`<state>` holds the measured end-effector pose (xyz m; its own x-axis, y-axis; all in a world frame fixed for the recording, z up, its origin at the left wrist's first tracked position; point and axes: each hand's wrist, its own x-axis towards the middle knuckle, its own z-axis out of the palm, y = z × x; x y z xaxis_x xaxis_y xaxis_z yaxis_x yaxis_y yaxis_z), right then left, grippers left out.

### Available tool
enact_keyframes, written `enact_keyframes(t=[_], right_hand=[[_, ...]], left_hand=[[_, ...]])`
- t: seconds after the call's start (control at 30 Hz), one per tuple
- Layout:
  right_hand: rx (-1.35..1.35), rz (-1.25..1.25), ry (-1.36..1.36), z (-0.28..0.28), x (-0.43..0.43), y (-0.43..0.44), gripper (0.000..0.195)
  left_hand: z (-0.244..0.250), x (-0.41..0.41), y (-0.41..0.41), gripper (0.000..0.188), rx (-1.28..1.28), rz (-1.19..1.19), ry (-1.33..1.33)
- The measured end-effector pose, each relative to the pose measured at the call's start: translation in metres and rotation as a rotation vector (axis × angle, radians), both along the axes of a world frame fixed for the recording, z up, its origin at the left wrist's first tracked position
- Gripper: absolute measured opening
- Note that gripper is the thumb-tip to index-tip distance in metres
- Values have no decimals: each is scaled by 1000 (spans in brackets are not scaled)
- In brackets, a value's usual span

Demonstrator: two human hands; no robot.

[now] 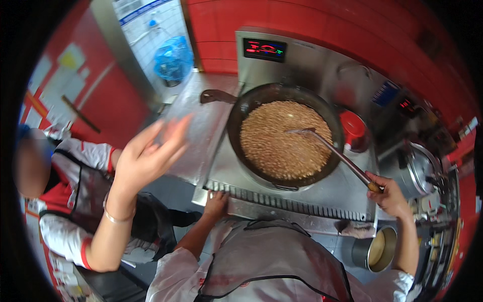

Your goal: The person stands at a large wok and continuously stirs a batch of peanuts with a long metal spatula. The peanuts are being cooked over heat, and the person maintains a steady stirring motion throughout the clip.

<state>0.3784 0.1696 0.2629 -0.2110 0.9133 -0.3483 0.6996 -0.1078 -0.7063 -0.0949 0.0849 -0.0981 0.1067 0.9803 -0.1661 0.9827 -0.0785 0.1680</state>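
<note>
A large dark wok (234, 130) sits on the steel stove, filled with light-brown peanuts or beans (283, 143); which of these I cannot tell. My right hand (388, 194), to the right of the wok, grips the wooden end of a long-handled metal spatula (341, 156). The spatula's blade rests among the pieces near the middle of the wok. My left hand (217, 204) lies on the stove's front edge, beside the slotted drain grate (286, 204), and holds no tool.
At the left a co-worker in an apron (90, 188) raises a hand (145, 154) near the steel side counter (185, 139). A red-lidded container (353, 126) stands right of the wok. Farther right are a lidded metal pot (420, 170) and, lower down, a deep pot (360, 249).
</note>
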Motion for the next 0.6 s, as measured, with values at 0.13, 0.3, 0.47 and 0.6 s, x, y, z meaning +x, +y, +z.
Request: enact_keyframes(t=[0.13, 0.3, 0.47, 0.6], right_hand=[[-92, 66, -202, 60, 15, -17, 53], [-136, 285, -420, 71, 3, -14, 51], [-157, 451, -476, 2, -35, 0, 55], [-128, 437, -494, -64, -73, 15, 58]], left_hand=[[-1, -4, -4, 94, 13, -9, 39], [10, -3, -8, 97, -38, 30, 12], [16, -1, -2, 98, -75, 46, -23], [10, -3, -7, 98, -3, 33, -28]])
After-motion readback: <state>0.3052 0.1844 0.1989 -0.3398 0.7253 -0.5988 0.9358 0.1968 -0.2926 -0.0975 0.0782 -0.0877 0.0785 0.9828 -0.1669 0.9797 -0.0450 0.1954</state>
